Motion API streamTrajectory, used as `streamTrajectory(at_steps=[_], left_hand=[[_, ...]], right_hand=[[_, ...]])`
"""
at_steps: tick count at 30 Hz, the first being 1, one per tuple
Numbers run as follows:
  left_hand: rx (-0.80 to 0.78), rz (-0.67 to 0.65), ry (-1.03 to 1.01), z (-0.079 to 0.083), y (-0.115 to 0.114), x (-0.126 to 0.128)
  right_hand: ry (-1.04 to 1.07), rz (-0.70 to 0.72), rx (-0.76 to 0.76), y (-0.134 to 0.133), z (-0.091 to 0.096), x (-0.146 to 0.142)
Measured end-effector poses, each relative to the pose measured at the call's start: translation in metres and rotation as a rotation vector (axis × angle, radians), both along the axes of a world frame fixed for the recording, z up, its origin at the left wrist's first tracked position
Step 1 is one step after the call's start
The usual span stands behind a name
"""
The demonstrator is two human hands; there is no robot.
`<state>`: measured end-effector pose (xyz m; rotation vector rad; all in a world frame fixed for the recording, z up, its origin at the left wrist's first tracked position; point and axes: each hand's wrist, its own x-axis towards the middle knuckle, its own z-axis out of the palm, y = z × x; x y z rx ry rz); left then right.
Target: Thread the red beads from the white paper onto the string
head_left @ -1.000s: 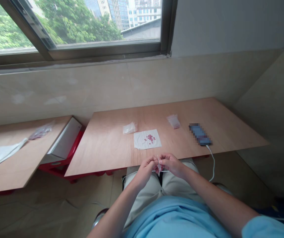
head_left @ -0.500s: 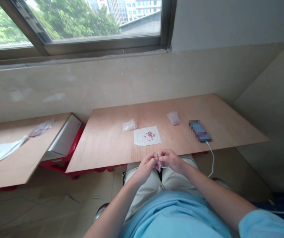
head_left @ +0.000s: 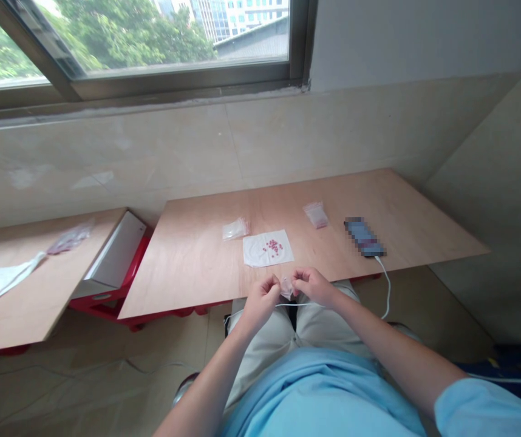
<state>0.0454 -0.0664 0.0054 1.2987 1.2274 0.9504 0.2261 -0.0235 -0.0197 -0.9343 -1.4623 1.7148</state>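
Note:
A small clear plastic bag (head_left: pixel 286 287) hangs between my two hands at the table's front edge. My left hand (head_left: pixel 263 295) pinches its left side, fingers closed. On the other side, my right hand (head_left: pixel 311 285) is closed on the bag's right edge. Whether anything lies inside the bag is too small to tell. Just beyond my hands, a white cloth (head_left: pixel 254 250) lies on the wooden table, with a cluster of small red pieces (head_left: pixel 273 247) on it.
Two packs of clear bags, a left pack (head_left: pixel 235 229) and a right pack (head_left: pixel 316 215), lie behind the cloth. A phone (head_left: pixel 364 237) with a white cable (head_left: pixel 388 288) is at the right. A second table (head_left: pixel 23 315) stands left, holding a cloth (head_left: pixel 3 280) and a plastic bag (head_left: pixel 69 239).
My hands have moved slightly apart and up, and the bag between them now shows its flat face. The cloth and the things on the table stay in place.

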Motion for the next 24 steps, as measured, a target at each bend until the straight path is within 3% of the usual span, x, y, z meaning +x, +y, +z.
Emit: streamTrajectory(at_steps=[2, 5, 9, 13, 24], left_hand=[[0.092, 0.048, 0.176, 0.001, 0.000, -0.003], [0.231, 0.052, 0.313, 0.007, -0.004, -0.003], [0.411, -0.077, 0.341, 0.016, -0.009, 0.000], [0.411, -0.180, 0.352, 0.013, -0.010, 0.003], [0.357, -0.083, 0.265, 0.006, -0.005, 0.004]], right_hand=[[-0.101, -0.031, 0.064, 0.004, 0.001, 0.004], [-0.087, 0.001, 0.074, 0.006, 0.002, 0.007], [0.045, 0.066, -0.019, 0.005, 0.006, 0.008], [0.144, 0.099, -0.101, 0.005, 0.006, 0.011], [0.163, 0.020, -0.109, 0.009, -0.003, 0.013]])
